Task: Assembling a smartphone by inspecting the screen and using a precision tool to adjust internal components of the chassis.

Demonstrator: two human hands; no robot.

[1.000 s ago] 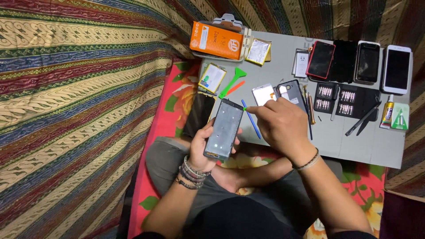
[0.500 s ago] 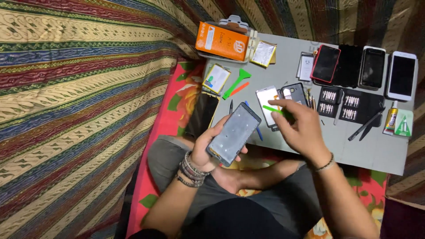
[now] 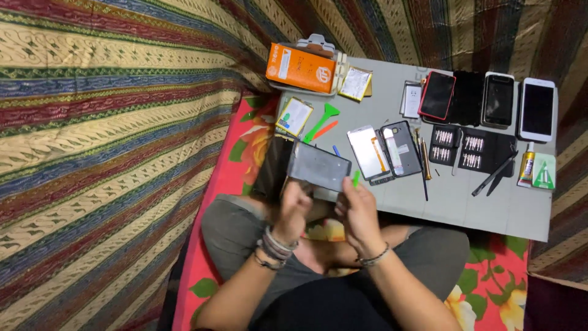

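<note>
My left hand [image 3: 293, 211] grips the lower edge of a grey phone [image 3: 318, 167], held flat and tilted above my lap at the near edge of the grey work board [image 3: 465, 202]. My right hand [image 3: 358, 211] pinches a small green pry pick [image 3: 356, 178] against the phone's right side. Both wrists wear bracelets. An opened phone body [image 3: 401, 147] and its white panel [image 3: 365, 152] lie on the board just beyond my hands.
An orange box [image 3: 301, 67], a battery [image 3: 294, 116], green and orange pry tools [image 3: 323, 119], several phones [image 3: 499, 99] in a row, black screwdriver-bit trays [image 3: 468, 152], tweezers [image 3: 493, 175] and a glue tube [image 3: 527, 165] lie on the board. Striped fabric covers the left side.
My right hand drew back from the board with the green pick and came to the phone's side. My left hand turned the phone from upright to nearly level.
</note>
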